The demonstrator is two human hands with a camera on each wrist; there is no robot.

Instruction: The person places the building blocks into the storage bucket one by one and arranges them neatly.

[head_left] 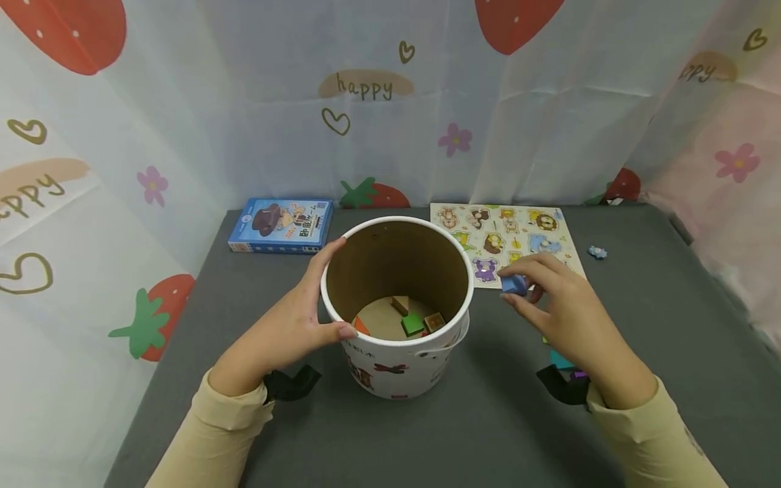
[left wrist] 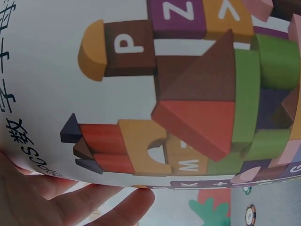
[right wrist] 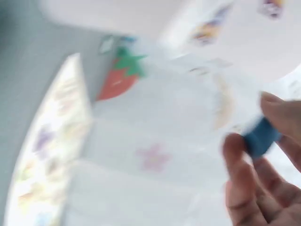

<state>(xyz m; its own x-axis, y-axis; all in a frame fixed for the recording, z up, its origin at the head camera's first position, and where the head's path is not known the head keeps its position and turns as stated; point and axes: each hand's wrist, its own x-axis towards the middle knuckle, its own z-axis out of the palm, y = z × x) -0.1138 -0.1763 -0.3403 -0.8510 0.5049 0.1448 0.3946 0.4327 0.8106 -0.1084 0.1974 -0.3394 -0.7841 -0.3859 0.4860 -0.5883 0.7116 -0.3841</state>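
A white bucket [head_left: 396,369] with printed pictures of building blocks stands upright on the dark table. My left hand [head_left: 305,305] holds it by the left side, thumb and index finger spread along the rim. In the left wrist view, the fingers [left wrist: 124,207] lie against the printed wall [left wrist: 51,94]. To the right of the bucket and above the table, my right hand [head_left: 555,298] pinches a small blue block [head_left: 514,285]. The right wrist view shows that blue block [right wrist: 261,137] between thumb and fingertips. Inside the bucket lie a green block [head_left: 412,324], wooden blocks [head_left: 434,322] and an orange piece [head_left: 361,327].
A blue box [head_left: 282,226] lies at the back left. Behind my right hand is an animal sticker sheet [head_left: 506,230], with a small pale blue piece [head_left: 597,252] to its right. A teal piece [head_left: 560,360] shows partly under my right wrist. Printed curtains [head_left: 390,156] hang behind.
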